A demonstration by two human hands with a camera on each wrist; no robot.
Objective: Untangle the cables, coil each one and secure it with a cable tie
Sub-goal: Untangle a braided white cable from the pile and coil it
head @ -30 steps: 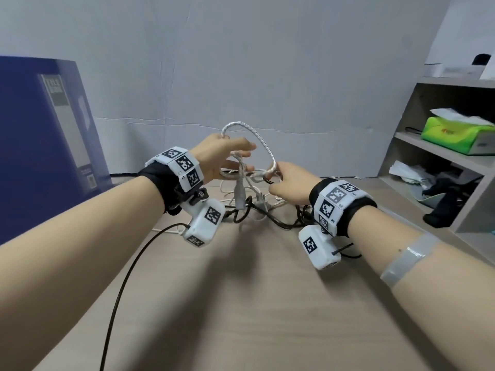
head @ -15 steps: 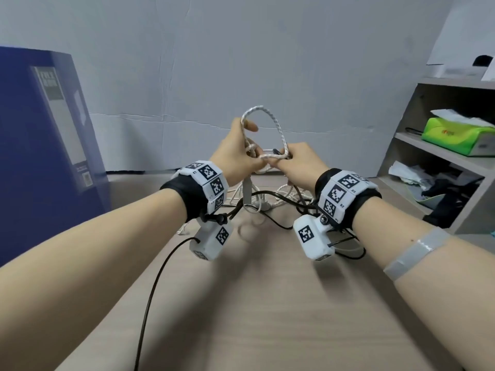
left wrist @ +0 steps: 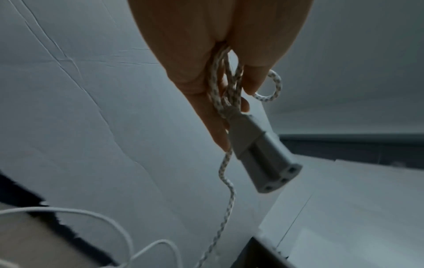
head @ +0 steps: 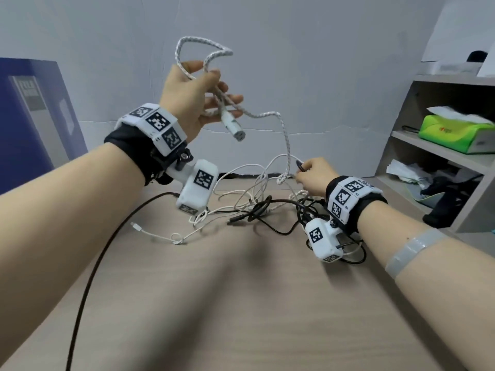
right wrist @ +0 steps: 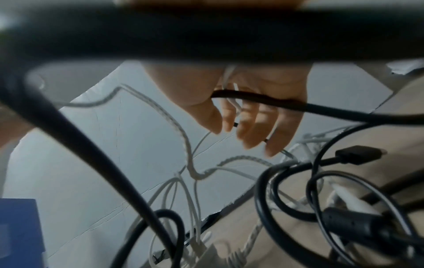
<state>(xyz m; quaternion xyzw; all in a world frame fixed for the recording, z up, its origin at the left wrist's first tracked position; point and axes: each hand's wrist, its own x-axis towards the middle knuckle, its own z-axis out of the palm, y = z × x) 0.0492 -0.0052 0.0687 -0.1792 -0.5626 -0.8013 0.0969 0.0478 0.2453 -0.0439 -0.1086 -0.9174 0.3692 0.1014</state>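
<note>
1. The left hand (head: 192,97) is raised well above the table (head: 241,303). Its fingers curl round several loops of the braided white cable (head: 285,137), and the cable's plug (head: 233,127) hangs free below the palm. Holding the gathered loops high likely keeps them clear of the other cables, so they do not fall back into the tangle.
2. From the left hand, the braided white cable drops down into the cable tangle (head: 267,207), which lies toward the far edge of the table.
3. The right hand (head: 312,178) sits low at the right side of the tangle. Its thumb and fingers pinch a thin dark loop (head: 299,166); whether this is a cable tie or a cable cannot be told. This grip probably steadies the pile while the braided run is drawn out.
4. A thin white cable (head: 158,236) trails from the tangle toward the left edge, its end lying flat on the table.
5. No cable appears fully coiled or tied yet.
</note>
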